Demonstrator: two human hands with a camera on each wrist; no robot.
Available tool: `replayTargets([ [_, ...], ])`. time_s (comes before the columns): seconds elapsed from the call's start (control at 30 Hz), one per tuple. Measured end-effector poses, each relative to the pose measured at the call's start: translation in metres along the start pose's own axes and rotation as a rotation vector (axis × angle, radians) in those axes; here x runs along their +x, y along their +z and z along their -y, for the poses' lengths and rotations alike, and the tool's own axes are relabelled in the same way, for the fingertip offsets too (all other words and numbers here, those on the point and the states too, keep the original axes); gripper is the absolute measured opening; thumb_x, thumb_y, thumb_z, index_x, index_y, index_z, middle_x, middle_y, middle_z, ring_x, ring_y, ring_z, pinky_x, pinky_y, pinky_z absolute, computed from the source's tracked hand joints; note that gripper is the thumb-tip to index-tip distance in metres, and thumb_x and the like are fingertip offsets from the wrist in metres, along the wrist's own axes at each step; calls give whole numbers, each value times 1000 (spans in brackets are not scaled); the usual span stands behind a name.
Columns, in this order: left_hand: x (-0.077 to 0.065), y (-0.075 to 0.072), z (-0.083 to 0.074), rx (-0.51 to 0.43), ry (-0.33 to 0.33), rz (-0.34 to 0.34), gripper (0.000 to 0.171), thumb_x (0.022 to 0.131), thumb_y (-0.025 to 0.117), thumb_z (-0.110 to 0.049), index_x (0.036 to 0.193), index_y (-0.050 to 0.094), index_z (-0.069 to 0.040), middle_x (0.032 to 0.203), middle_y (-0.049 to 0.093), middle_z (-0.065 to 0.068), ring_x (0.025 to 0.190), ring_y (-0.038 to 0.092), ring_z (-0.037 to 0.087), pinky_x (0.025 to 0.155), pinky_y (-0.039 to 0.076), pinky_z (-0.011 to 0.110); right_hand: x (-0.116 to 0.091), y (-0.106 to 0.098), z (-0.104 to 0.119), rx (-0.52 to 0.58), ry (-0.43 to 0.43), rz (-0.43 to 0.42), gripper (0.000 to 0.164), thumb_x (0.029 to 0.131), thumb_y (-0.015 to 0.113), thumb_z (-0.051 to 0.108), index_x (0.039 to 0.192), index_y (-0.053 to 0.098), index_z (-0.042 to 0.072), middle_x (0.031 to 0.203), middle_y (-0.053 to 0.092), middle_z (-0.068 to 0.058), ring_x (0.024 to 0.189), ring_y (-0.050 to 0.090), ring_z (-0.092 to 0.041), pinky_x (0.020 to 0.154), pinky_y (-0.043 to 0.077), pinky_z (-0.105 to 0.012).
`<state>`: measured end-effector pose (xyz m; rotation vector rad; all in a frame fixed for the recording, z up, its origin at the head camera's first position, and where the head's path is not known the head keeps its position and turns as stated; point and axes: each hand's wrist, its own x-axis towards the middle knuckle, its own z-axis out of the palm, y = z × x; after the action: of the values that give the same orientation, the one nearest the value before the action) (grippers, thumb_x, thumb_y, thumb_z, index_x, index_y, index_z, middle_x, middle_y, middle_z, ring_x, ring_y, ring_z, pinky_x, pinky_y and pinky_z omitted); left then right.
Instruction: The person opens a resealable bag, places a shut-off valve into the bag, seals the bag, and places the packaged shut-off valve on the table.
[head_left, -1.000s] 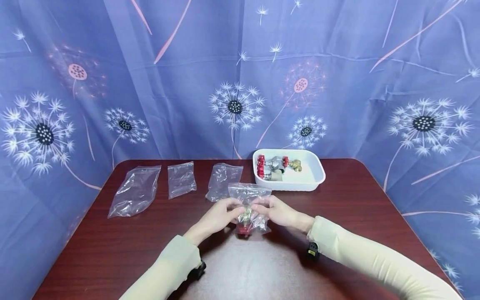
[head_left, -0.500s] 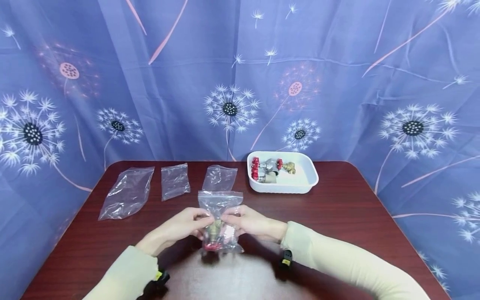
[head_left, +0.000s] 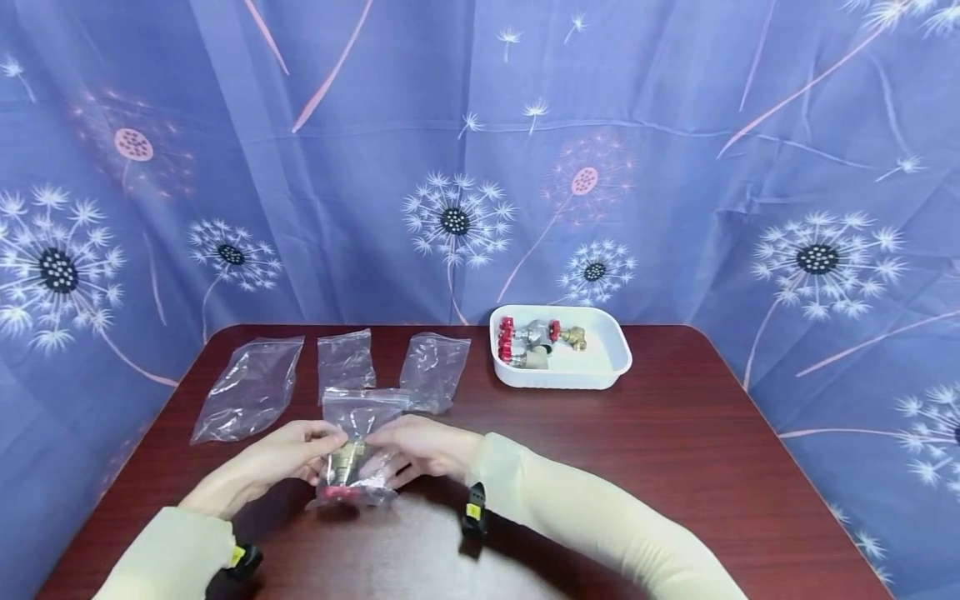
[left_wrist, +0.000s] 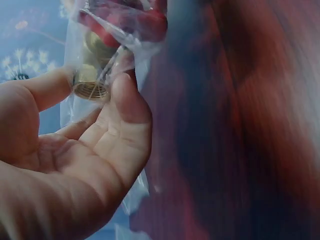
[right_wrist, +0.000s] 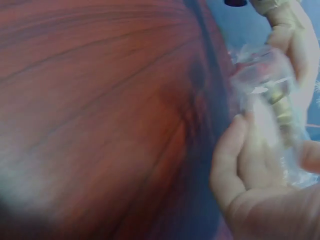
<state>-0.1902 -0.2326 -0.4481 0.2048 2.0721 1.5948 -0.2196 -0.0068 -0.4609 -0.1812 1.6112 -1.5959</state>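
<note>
A clear zip bag (head_left: 360,408) with a brass valve (head_left: 347,460) inside hangs above the front left of the table. The valve's red handwheel (head_left: 341,492) points down, toward the bag's bottom edge. My left hand (head_left: 281,457) pinches the bag and valve from the left; in the left wrist view its thumb and fingers close round the threaded brass end (left_wrist: 91,90). From the other side, my right hand (head_left: 426,446) holds the bag between thumb and fingers. Its fingers (right_wrist: 232,150) lie along the plastic in the right wrist view.
Three flat clear bags lie along the back left of the table: a large one (head_left: 251,387), a smaller one (head_left: 345,358) and another (head_left: 437,371). A white tray (head_left: 611,375) with several red-handled valves (head_left: 536,333) stands at the back, right of centre.
Both hands have carried the bagged valve leftward and somewhat nearer. The right hand's fingers have spread along the bag's side. The view has shifted slightly; the tray's valves look unchanged.
</note>
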Motion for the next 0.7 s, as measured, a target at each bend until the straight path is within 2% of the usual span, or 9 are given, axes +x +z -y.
replayTargets([
  [0.07,-2,-5,3,4,-7,-2,48,100,57,-25,126,48,15,82,57,3,65,57,11,61,52,28,6,5,3,-11,23,-17,17,98,57,18,103,66,4,88,73,-12,55,60,-13,58,55,-32],
  [0.2,-6,-14,8,5,-30,4,48,101,55,-25,125,48,16,82,60,2,66,59,11,61,52,29,16,15,6,3,58,-36,15,97,57,14,98,67,3,90,72,-14,59,63,-15,62,57,-37],
  [0.4,-12,-26,14,-8,-47,30,42,101,55,-24,121,52,14,81,63,1,67,59,10,62,52,29,26,30,4,35,53,-87,12,95,60,12,91,66,3,87,72,-15,63,66,-18,66,58,-40],
  [0.6,-11,-28,20,-13,-67,97,31,102,53,-22,112,57,7,85,66,3,71,63,12,65,54,33,29,36,-4,53,69,-94,12,94,59,8,84,62,3,80,70,-13,57,63,-18,67,58,-41],
  [0.7,-9,-26,22,-1,-78,82,30,102,54,-23,112,56,5,84,63,3,69,61,12,64,54,33,29,35,-6,67,68,-94,11,94,58,7,84,61,3,81,70,-15,61,66,-22,69,58,-42],
])
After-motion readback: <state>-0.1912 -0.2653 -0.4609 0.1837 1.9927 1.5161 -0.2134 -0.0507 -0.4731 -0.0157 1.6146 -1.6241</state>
